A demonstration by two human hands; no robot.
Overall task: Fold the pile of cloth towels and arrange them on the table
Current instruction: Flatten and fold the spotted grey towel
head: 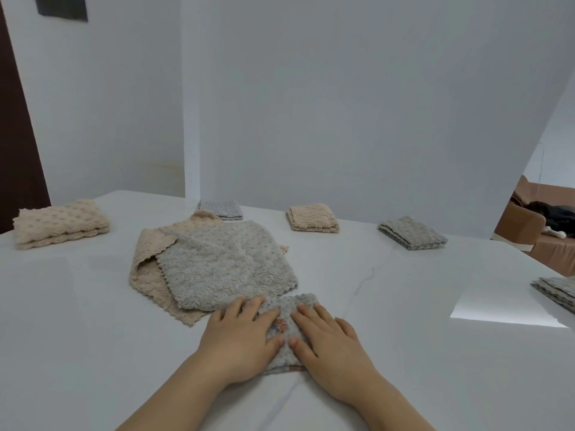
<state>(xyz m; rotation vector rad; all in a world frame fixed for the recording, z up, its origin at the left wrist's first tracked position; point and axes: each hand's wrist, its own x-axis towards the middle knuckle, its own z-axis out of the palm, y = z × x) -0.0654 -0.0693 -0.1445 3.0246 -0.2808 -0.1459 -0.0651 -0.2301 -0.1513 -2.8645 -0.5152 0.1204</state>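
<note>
While only the head view is available, the following is recorded from it. A small folded grey towel is found on the white table, near the front edge and just right of centre. Its visible part is seen as a narrow strip between the two hands, with the long axis running from the person toward the far wall. Its near short edge is seen between the wrists; its full width is hidden under the palms and cannot be told.

The left hand is laid palm down on the left part of this towel, with fingers straight, slightly spread and pointed away from the person. The right hand is laid likewise on the right part. The thumbs are turned inward, their tips close together over the cloth. Nothing is gripped; the towel is pressed flat. Both forearms are extended from the bottom edge, converging toward the towel.

Just beyond the left fingertips, an unfolded grey towel is spread over an unfolded beige towel. Folded towels are set well apart along the table's edges: a beige stack at far left, a grey one at the back, a beige one, a second grey one, and a partly cropped grey one at right. A cardboard box is noted beyond the table.
</note>
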